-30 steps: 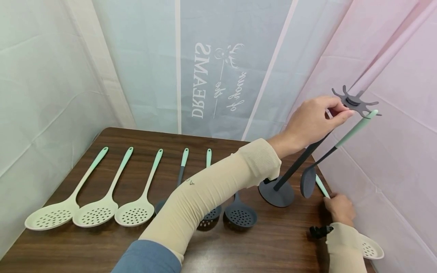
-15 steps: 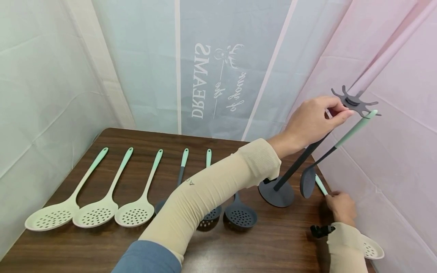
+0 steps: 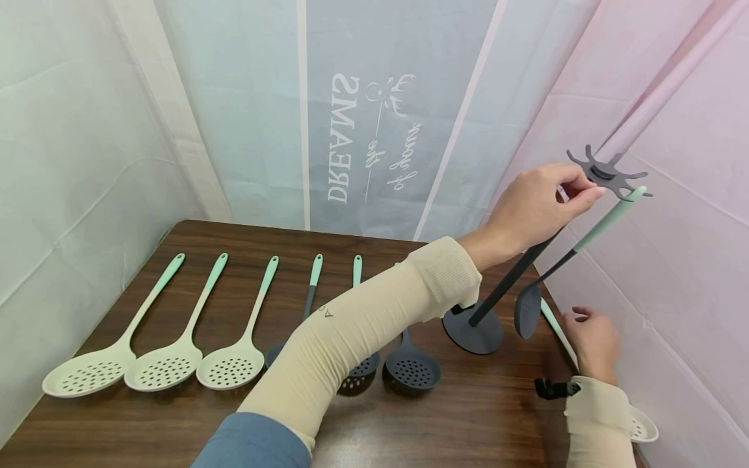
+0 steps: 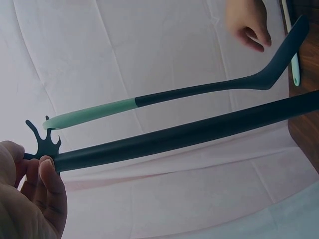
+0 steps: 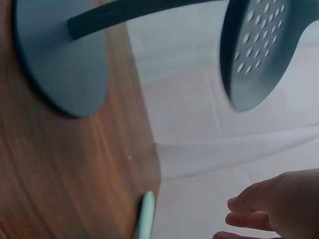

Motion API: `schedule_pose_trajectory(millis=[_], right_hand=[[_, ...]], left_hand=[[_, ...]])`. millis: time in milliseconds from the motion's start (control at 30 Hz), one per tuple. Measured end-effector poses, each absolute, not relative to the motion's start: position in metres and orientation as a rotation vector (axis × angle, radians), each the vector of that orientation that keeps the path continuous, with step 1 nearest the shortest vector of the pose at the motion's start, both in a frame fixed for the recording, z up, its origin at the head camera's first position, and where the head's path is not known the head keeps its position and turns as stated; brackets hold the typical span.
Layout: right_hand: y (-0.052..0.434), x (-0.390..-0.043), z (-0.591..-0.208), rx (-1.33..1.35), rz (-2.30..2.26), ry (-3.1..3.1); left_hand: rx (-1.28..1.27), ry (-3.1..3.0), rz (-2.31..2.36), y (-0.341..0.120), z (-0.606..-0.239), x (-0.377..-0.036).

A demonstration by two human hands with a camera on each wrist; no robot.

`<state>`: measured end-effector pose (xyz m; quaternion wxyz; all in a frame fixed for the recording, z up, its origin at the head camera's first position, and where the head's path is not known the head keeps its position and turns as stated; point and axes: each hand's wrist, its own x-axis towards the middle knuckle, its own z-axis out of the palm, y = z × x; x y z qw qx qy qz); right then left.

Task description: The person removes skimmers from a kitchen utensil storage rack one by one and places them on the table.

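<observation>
My left hand (image 3: 535, 208) reaches across to the dark utensil stand (image 3: 515, 276) and pinches one hook arm at its top. From a neighbouring hook hangs a dark grey skimmer (image 3: 528, 312) with a mint handle; holes show in its bowl (image 5: 259, 50) in the right wrist view. By the right wall, my right hand (image 3: 592, 341) holds nothing, its fingers loosely bent. Beside it, along the table edge, lies a white skimmer (image 3: 642, 426) with a mint handle (image 3: 550, 316); my forearm hides part of it.
Three white skimmers (image 3: 165, 367) lie in a row on the left of the brown table (image 3: 409, 429). To their right are three dark ones (image 3: 412, 370), partly covered by my left sleeve (image 3: 351, 331). Cloth walls (image 3: 673, 279) stand close behind and on both sides.
My right hand has let go of the white skimmer's handle and moved slightly right, so more of the handle shows. The left hand and the stand have stayed nearly still.
</observation>
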<state>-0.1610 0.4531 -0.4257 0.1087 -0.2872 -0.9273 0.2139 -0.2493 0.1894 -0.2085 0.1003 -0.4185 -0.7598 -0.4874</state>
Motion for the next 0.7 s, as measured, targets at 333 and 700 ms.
schedule_pose_trajectory(millis=[333, 700], right_hand=[[0.431, -0.161, -0.402, -0.773, 0.697, -2.554], [0.404, -0.165, -0.368, -0.636, 0.764, -2.272]], left_hand=[[-1.233, -2.255, -1.45, 0.191, -0.209, -0.249], [-1.244, -2.243, -1.47, 0.19, -0.209, -0.25]])
